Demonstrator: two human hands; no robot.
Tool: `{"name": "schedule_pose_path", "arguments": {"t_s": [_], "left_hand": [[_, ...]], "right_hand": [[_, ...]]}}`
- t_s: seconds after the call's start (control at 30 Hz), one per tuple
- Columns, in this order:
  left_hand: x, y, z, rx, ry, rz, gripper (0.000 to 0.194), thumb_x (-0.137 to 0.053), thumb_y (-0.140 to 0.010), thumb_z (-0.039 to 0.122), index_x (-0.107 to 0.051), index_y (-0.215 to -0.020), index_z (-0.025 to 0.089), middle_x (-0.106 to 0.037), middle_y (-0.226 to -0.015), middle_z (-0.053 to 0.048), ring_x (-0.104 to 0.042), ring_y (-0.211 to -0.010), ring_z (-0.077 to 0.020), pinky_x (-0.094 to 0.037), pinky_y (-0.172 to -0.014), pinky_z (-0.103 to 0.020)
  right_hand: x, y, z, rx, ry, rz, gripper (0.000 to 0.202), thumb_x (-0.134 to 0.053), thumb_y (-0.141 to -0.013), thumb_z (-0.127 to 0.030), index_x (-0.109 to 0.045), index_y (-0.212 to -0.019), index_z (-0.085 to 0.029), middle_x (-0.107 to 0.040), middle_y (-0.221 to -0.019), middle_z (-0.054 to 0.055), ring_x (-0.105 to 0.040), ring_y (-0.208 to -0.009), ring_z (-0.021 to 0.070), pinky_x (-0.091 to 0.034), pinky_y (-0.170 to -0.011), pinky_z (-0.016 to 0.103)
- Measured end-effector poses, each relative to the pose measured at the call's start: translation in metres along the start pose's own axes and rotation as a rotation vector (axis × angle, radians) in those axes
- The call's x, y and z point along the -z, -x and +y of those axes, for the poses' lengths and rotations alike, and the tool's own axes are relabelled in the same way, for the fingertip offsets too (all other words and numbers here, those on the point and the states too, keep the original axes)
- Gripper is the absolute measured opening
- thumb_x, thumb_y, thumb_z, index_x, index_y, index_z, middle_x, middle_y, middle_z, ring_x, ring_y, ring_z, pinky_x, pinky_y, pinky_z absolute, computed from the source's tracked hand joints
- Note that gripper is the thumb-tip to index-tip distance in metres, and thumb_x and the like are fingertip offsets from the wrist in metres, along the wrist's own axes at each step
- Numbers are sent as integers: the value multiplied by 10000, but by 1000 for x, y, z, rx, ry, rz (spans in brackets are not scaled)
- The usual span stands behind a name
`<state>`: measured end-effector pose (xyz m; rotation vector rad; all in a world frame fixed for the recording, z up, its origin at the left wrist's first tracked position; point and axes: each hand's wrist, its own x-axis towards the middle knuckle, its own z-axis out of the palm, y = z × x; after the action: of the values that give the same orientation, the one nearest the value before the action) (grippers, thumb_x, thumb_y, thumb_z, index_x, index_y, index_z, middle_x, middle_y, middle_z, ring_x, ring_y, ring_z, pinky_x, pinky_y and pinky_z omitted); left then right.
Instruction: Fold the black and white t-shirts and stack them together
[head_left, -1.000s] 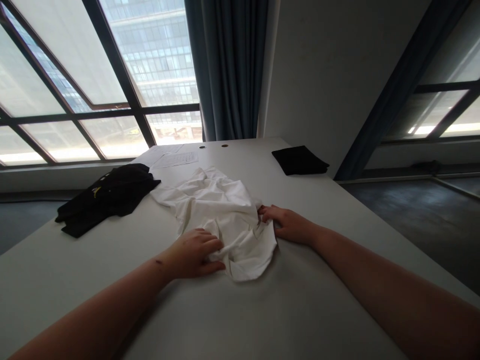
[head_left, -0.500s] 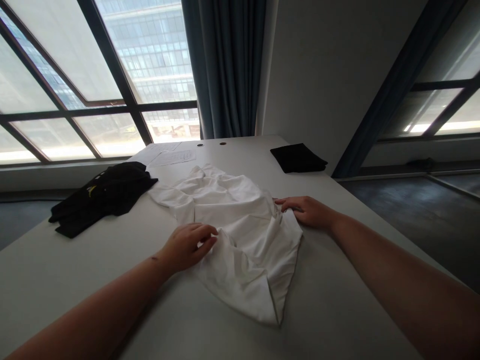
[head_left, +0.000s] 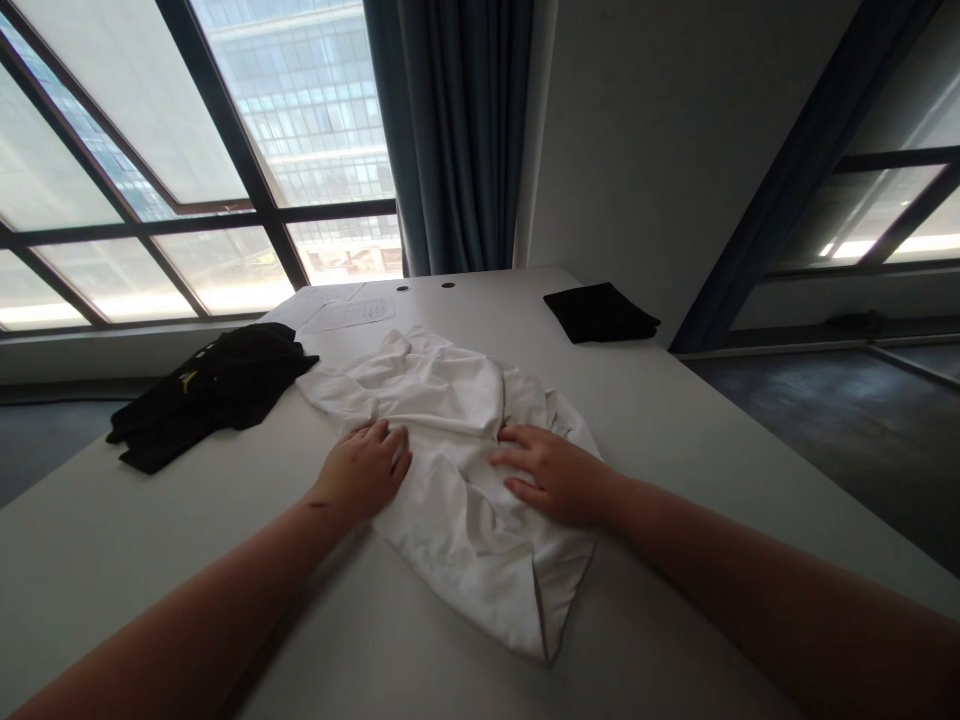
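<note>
White table (head_left: 675, 420) fills the view; crumpled white garment (head_left: 457, 440) lies mid-table, a black garment (head_left: 210, 390) just beside it on the left, folded black cloth (head_left: 600, 312) far right, papers (head_left: 349, 312) behind. Left hand (head_left: 365, 468) and right hand (head_left: 555, 475) rest flat on the white garment, fingers spread, gripping nothing.

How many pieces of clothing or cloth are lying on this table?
3: a crumpled white cotton garment mid-table under both hands, a rumpled black garment at the left edge, and a folded black cloth at the far right. More could lie beneath them.
</note>
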<state>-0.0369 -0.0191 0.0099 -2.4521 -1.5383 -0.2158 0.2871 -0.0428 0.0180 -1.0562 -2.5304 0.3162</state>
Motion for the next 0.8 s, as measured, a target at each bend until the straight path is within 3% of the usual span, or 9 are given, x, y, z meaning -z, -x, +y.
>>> {"name": "schedule_pose_path", "arguments": {"t_s": [0.13,0.37,0.63,0.8], "left_hand": [[25,1,11,101,-138,-189,408,-406,-1041,377,-713,-1106,118,-747,-1047,-203,-739,-921,-350,-574,-790,-455],[61,11,41,137,-177,-456,422,-374,-1060,273,-750,-1047,82,-766,-930,-226,-768,-901,-390,-578,-729,-469],[74,25,57,-45,-131,-521,340,-457,-998,130,-797,-994,118,-770,-974,-205,-765,-908,-375,-574,-702,-456],[74,39,73,-169,-171,-522,279,-502,-1018,182,-771,-1009,108,-748,-830,-179,-760,-768,-334,-571,-619,-414]], "right_hand": [[-5,1,6,-47,36,-161,522,-676,-948,-401,-672,-1445,-242,-455,-1638,152,-411,-1512,361,-288,-1262,550],[10,1,33,-29,-83,-203,576,-737,-910,-430,-668,-1453,-251,-424,-1671,103,-361,-1553,329,-274,-1286,477],[15,4,53,41,-129,-161,499,-736,-923,-431,-709,-1391,-259,-492,-1629,86,-412,-1526,302,-312,-1268,456],[20,8,70,12,-5,-132,467,-744,-915,-479,-735,-1338,-283,-519,-1606,94,-367,-1539,380,-191,-1268,634]]}}
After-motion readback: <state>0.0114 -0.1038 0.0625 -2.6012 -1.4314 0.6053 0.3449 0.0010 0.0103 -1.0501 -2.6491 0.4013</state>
